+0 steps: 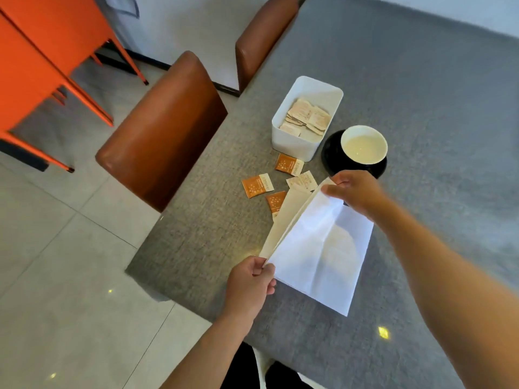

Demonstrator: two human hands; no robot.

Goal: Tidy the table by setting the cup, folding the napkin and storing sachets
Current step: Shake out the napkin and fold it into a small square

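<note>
A white napkin (320, 248) lies on the grey table (421, 94), partly folded, its left flap lifted. My left hand (250, 282) pinches the near corner of that flap. My right hand (355, 192) pinches the far corner. A cream cup (364, 144) stands on a black saucer (334, 158) just beyond my right hand. Several orange and white sachets (257, 185) lie loose on the table left of the napkin; one is partly under it. A white box (307, 88) beside the cup holds more sachets.
Two brown leather chairs (160, 130) stand along the table's left edge. Orange chairs (42, 51) stand on the tiled floor at the far left. The table's near corner is close to my left hand.
</note>
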